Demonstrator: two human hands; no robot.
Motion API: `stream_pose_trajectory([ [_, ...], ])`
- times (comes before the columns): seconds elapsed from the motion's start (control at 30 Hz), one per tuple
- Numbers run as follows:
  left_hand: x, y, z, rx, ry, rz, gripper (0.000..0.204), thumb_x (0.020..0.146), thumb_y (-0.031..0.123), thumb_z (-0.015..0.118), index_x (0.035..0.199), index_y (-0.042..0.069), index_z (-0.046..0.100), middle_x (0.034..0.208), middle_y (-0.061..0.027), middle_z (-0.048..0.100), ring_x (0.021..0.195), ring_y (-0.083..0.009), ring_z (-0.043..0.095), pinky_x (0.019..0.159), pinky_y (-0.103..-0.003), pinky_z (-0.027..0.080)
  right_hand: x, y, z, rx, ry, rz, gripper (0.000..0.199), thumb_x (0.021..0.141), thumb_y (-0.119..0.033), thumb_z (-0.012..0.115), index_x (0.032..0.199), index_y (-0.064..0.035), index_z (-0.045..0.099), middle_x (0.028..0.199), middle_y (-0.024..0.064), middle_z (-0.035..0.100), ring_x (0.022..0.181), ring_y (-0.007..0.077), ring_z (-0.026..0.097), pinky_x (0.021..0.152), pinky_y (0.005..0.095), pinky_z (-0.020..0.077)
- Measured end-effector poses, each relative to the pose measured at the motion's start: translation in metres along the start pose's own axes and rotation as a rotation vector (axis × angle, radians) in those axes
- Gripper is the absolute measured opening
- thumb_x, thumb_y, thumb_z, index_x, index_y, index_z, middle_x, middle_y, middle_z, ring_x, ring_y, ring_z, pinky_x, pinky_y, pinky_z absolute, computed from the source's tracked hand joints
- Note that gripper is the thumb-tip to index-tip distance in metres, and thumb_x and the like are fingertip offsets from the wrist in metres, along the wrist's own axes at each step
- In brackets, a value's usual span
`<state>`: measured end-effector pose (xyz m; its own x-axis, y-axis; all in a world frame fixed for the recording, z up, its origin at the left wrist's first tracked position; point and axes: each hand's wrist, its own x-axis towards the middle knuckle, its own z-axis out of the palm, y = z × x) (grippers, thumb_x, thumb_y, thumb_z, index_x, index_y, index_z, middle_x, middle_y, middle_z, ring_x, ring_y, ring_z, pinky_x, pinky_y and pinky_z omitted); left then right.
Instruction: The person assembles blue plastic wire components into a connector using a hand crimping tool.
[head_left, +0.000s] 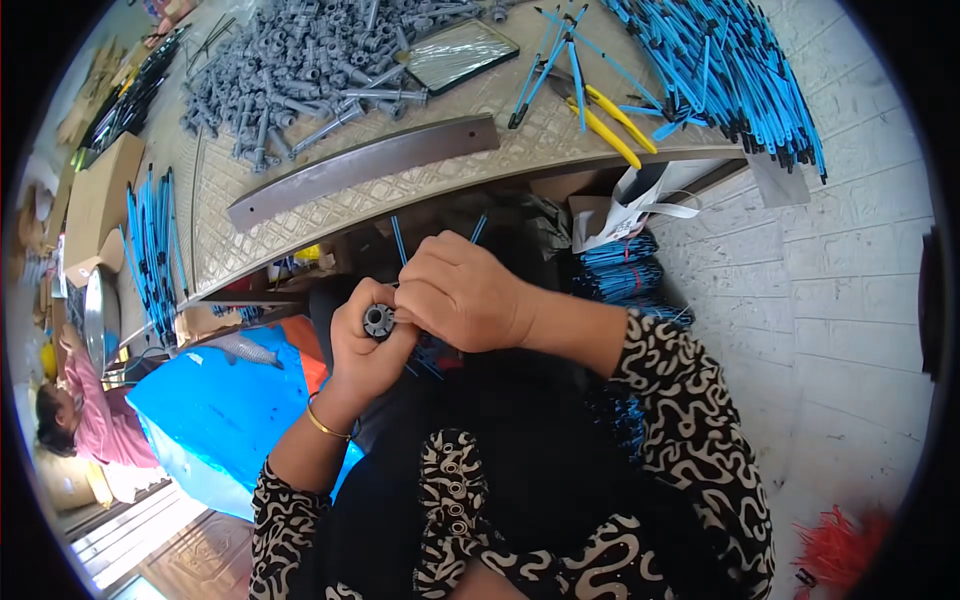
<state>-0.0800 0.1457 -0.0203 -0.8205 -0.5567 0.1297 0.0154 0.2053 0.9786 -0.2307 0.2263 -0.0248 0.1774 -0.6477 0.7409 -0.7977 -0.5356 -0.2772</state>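
In front of my body, my left hand (365,345) is wrapped round a grey plastic fitting (379,321). Its round end, with a central hole and notches about the rim, faces up. My right hand (462,292) is closed right beside it, fingertips pressed together at the fitting's edge. What those fingertips pinch is too small and covered to make out. Beyond the hands, thin blue rods (399,240) stick up, and more rod ends show below them near my lap. My hands hide where these rods lead.
On the table lie a heap of grey plastic fittings (300,75), a framed glass pane (460,55), a curved metal strip (365,170), yellow-handled pliers (612,125) and a pile of blue rods (720,75). A blue sheet (215,410) and another person (105,410) are at left.
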Motion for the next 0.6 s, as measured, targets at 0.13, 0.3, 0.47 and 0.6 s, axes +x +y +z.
stream_pose_trajectory([
  [0.13, 0.009, -0.024, 0.006, 0.169, 0.017, 0.051, 0.016, 0.076, 0.002, 0.063, 0.076, 0.003, 0.047, 0.065, -0.0031, 0.056, 0.059, -0.0048, 0.049, 0.052, -0.022, 0.04, -0.011, 0.0, 0.01, 0.088, 0.091, 0.384, 0.009, 0.077, -0.012, 0.055, 0.078, -0.0051, 0.05, 0.077, 0.0091, 0.052, 0.072, 0.0283, 0.05, 0.063, 0.0362, 0.0413],
  [0.3, 0.02, -0.03, 0.02, -0.108, -0.053, -0.099, 0.013, 0.079, -0.001, 0.059, 0.077, 0.003, 0.046, 0.068, -0.005, 0.058, 0.062, -0.0082, 0.055, 0.058, -0.024, 0.045, 0.021, 0.083, -0.074, -0.177, -0.067, 0.536, 0.023, 0.089, -0.026, 0.046, 0.093, -0.0035, 0.05, 0.084, 0.0148, 0.055, 0.08, 0.0354, 0.052, 0.07, 0.0442, 0.0415],
  [0.47, 0.017, -0.021, 0.015, -0.1, -0.164, -0.094, 0.013, 0.08, -0.004, 0.054, 0.08, 0.003, 0.044, 0.071, -0.0071, 0.056, 0.066, -0.0134, 0.058, 0.07, -0.031, 0.05, 0.038, 0.184, -0.116, -0.498, -0.474, 0.779, 0.038, 0.092, -0.039, 0.036, 0.106, -0.0065, 0.051, 0.097, 0.0178, 0.061, 0.093, 0.0375, 0.056, 0.079, 0.0467, 0.0435],
  [0.6, 0.011, -0.025, 0.007, -0.204, -0.039, -0.128, 0.014, 0.08, -0.004, 0.055, 0.079, 0.004, 0.044, 0.07, -0.0062, 0.055, 0.064, -0.0132, 0.057, 0.073, -0.032, 0.05, 0.019, 0.222, -0.166, -0.799, -0.684, 0.822, 0.042, 0.092, -0.041, 0.036, 0.1, -0.0064, 0.058, 0.098, 0.0174, 0.061, 0.093, 0.0367, 0.057, 0.08, 0.0471, 0.0444],
])
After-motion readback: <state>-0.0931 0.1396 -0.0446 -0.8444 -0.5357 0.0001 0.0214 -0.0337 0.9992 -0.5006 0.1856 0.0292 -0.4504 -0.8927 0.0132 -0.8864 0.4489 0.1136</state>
